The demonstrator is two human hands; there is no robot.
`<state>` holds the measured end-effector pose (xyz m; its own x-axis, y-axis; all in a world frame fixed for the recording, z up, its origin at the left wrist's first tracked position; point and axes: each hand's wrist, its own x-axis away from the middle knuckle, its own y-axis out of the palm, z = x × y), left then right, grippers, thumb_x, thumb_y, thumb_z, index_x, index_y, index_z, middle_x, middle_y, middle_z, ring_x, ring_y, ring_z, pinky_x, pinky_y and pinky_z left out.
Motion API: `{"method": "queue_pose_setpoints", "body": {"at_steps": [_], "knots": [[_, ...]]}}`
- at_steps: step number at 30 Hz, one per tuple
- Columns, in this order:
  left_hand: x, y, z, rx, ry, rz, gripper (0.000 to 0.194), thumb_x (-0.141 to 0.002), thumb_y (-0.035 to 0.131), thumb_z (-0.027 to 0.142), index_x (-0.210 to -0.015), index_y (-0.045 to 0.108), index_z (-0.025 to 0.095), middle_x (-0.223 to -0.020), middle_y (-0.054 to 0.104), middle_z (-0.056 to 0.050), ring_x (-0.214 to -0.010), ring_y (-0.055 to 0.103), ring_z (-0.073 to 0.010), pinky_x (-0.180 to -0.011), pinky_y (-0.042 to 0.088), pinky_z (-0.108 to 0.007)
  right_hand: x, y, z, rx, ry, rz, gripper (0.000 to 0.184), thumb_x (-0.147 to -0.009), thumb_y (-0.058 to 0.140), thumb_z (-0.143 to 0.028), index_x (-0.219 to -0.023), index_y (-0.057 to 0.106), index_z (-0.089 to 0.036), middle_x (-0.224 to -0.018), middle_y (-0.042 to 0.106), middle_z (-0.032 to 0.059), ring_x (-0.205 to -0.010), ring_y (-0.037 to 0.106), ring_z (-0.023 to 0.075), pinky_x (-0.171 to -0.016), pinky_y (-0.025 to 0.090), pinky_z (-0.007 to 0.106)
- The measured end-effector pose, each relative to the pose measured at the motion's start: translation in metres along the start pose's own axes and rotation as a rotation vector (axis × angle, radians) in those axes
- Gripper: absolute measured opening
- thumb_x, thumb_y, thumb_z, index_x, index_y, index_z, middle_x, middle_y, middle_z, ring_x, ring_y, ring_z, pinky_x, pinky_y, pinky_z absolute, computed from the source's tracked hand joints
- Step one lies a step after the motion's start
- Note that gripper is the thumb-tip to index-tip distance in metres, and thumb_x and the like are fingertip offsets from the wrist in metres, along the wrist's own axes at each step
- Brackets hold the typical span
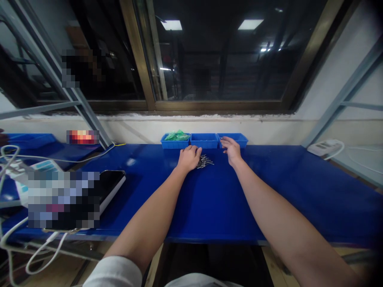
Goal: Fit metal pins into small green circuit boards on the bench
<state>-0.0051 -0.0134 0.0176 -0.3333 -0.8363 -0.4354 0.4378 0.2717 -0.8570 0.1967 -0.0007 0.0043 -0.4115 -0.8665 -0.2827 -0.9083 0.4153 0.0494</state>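
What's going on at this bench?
A person is at a blue bench, working bare-handed. Their left hand sits at the edge of a small pile of thin metal pins. Their right hand is nearest the rightmost of three blue plastic trays. The leftmost blue plastic tray holds green plastic bags.

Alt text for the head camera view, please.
The person's left hand sits at the edge of a small pile of metal pins on a blue workbench. The right hand reaches toward three blue plastic bins along the wall, the leftmost holding green plastic bags.
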Motion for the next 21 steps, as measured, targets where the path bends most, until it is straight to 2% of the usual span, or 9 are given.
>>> {"method": "queue_pose_setpoints", "body": {"at_steps": [2,5,7,10,12,15,21], "knots": [[0.001,0.000,-0.003,0.011,-0.036,-0.057,0.054,-0.089,0.021,0.057,-0.110,0.054,0.020,-0.112,0.058,-0.010,-0.107,0.052,-0.0248,-0.090,0.036,-0.038,0.000,-0.003,0.000,-0.027,0.000,-0.049,0.063,-0.062,0.056,-0.024,-0.124,0.047,-0.024,-0.115,0.061,0.0065,-0.070,0.059,0.0137,-0.046,0.040,0.021],[0.002,0.000,-0.009,-0.011,-0.030,-0.213,0.075,-0.076,0.029,0.074,-0.126,0.046,0.020,-0.127,0.050,-0.014,-0.117,0.045,-0.0307,-0.095,0.032,-0.044,0.001,-0.004,0.003,0.018,-0.009,-0.083,0.075,-0.060,0.053,-0.019,-0.133,0.036,-0.025,-0.114,0.062,0.0072,-0.069,0.059,0.0139,-0.047,0.041,0.022],[0.004,0.001,-0.013,-0.049,0.000,-0.336,0.089,-0.067,0.034,0.080,-0.133,0.038,0.020,-0.137,0.041,-0.016,-0.127,0.034,-0.0340,-0.100,0.026,-0.048,0.002,-0.002,0.005,0.088,-0.037,-0.109,0.070,-0.059,0.052,-0.016,-0.129,0.043,-0.020,-0.102,0.066,0.0071,-0.069,0.059,0.0144,-0.053,0.044,0.024],[0.006,0.002,-0.016,-0.089,0.025,-0.460,0.099,-0.063,0.037,0.082,-0.139,0.027,0.020,-0.146,0.023,-0.015,-0.135,0.017,-0.0337,-0.105,0.015,-0.050,0.007,0.003,0.007,0.281,-0.105,-0.191,0.050,-0.060,0.052,-0.015,-0.109,0.060,-0.015,-0.086,0.067,0.0059,-0.071,0.059,0.0153,-0.064,0.047,0.027],[0.007,0.005,-0.016,-0.100,0.029,-0.476,0.099,-0.065,0.036,0.081,-0.141,0.023,0.019,-0.148,0.017,-0.015,-0.136,0.012,-0.0329,-0.106,0.012,-0.050,0.012,0.006,0.005,0.449,-0.141,-0.268,0.034,-0.061,0.056,-0.019,-0.094,0.067,-0.016,-0.079,0.067,0.0044,-0.070,0.059,0.0158,-0.069,0.046,0.029],[0.007,0.009,-0.011,-0.100,0.039,-0.449,0.097,-0.068,0.030,0.080,-0.141,0.022,0.017,-0.148,0.017,-0.016,-0.136,0.012,-0.0319,-0.107,0.011,-0.049,0.020,0.010,-0.002,0.657,-0.146,-0.368,0.019,-0.061,0.062,-0.025,-0.078,0.070,-0.020,-0.074,0.067,0.0024,-0.072,0.059,0.0166,-0.071,0.045,0.028],[0.005,0.013,-0.002,-0.105,0.032,-0.409,0.097,-0.069,0.023,0.082,-0.139,0.028,0.015,-0.145,0.024,-0.017,-0.135,0.017,-0.0308,-0.107,0.013,-0.047,0.024,0.007,-0.015,0.790,-0.087,-0.462,0.011,-0.060,0.061,-0.021,-0.067,0.069,-0.019,-0.071,0.067,0.0005,-0.070,0.059,0.0144,-0.061,0.040,0.022]]}}
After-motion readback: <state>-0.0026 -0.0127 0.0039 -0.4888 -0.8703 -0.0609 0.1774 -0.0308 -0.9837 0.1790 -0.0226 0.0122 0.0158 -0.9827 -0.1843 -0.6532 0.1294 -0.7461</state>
